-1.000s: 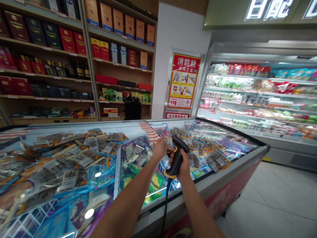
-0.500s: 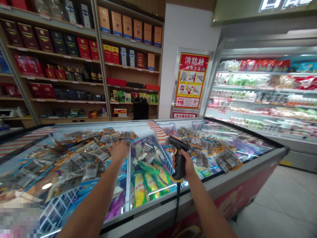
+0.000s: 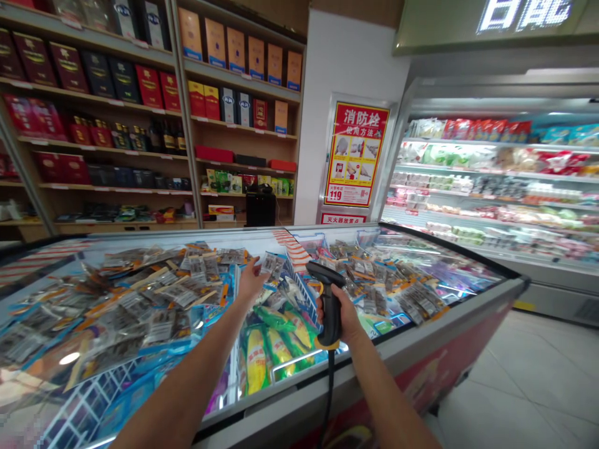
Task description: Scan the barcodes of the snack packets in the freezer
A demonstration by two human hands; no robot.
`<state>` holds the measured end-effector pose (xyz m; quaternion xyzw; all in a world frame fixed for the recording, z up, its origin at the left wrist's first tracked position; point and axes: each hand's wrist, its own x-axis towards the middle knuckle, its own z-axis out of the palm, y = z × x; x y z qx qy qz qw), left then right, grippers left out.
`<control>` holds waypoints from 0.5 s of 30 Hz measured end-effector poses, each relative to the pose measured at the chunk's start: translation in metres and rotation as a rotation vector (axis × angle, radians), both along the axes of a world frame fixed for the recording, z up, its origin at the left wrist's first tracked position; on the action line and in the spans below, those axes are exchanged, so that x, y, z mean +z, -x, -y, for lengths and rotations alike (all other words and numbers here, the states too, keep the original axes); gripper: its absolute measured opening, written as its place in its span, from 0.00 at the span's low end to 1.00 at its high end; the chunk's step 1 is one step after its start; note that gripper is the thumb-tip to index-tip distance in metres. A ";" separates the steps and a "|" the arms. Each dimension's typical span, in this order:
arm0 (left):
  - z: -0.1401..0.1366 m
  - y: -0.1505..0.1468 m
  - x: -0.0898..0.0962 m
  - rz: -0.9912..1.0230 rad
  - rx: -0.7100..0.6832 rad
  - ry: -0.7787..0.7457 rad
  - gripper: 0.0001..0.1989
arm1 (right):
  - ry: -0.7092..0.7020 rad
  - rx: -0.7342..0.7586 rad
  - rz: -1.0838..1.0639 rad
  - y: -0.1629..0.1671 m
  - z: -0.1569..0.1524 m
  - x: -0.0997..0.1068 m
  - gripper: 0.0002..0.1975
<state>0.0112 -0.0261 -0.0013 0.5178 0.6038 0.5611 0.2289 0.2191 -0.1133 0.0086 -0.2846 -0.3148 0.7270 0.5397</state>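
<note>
My left hand (image 3: 253, 277) reaches over the display freezer, with thumb and fingers at the edge of a small clear packet (image 3: 272, 266) with a grey printed back, and seems to pinch it. My right hand (image 3: 344, 315) is wrapped round the handle of a black and yellow barcode scanner (image 3: 332, 312). Its head points left towards the packet, and a cable hangs down. Similar packets with orange and blue edges (image 3: 180, 290) lie heaped left of my left hand. Below the hands are yellow corn packs in green wrapping (image 3: 257, 358).
White wire dividers (image 3: 91, 399) split the freezer, whose metal front rim (image 3: 397, 349) runs before me. More packets (image 3: 423, 299) lie at right. Behind stand shelves of boxed bottles (image 3: 110, 78), a red notice (image 3: 358, 153) and a lit chiller (image 3: 496, 187).
My left hand has moved right from the packet heap, and a clear packet now shows beside its fingers. The scanner stays in my right hand. The view has shifted slightly.
</note>
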 end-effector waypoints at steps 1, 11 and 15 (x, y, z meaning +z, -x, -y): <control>0.000 -0.002 0.000 0.032 -0.015 -0.011 0.29 | 0.004 0.005 0.000 0.000 0.000 0.000 0.16; 0.000 -0.012 0.003 0.165 -0.131 -0.084 0.29 | -0.060 0.027 -0.014 -0.001 -0.001 -0.003 0.16; -0.002 -0.015 0.000 0.154 -0.145 -0.095 0.29 | -0.050 0.013 -0.037 -0.001 0.000 -0.001 0.15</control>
